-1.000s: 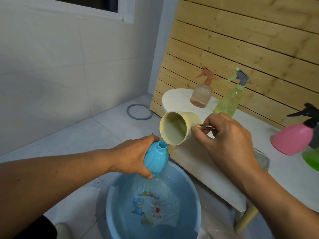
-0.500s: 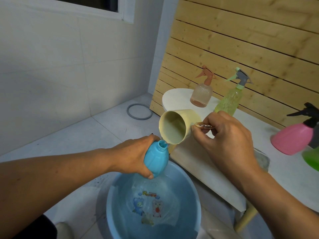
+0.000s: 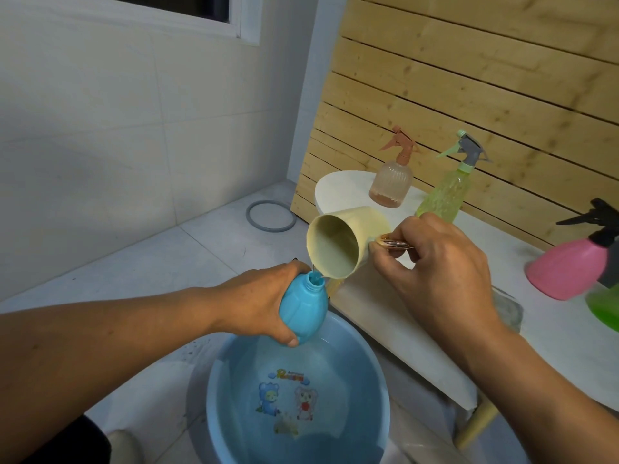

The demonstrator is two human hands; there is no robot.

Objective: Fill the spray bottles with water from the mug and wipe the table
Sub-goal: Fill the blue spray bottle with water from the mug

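Overhead, looking down at two bare hands working above a basin beside a low table.
Wall: pale wooden slat panel [image 3: 469, 95] rising behind the table, white tiled wall to its left.
Table: white top [image 3: 552, 346] running from the far middle to the near right, one yellow leg showing at the near end.
Basin: round blue plastic basin [image 3: 375, 373] on the floor below the hands, holding water, cartoon animals printed on its bottom.
Right hand [image 3: 438, 279]: fingers curled round the shiny metal handle of the mug, gripping it.
Left hand [image 3: 264, 303]: fingers and thumb wrapped round the blue bottle's body, holding it over the basin.
Pink spray bottle [image 3: 566, 272]: on the table at the right, black trigger head.
Mug [image 3: 345, 246]: cream, tipped on its side with its mouth facing left, lip just above the blue bottle's opening; a thin stream of water runs into it.
Blue spray bottle [image 3: 303, 313]: capless, tilted slightly, neck up toward the mug.
Green spray bottle [image 3: 445, 192]: upright behind the right hand, grey and green trigger.
Peach spray bottle [image 3: 390, 182]: upright at the table's far end.
Grey ring [image 3: 271, 216]: flat on the floor tiles near the wall.
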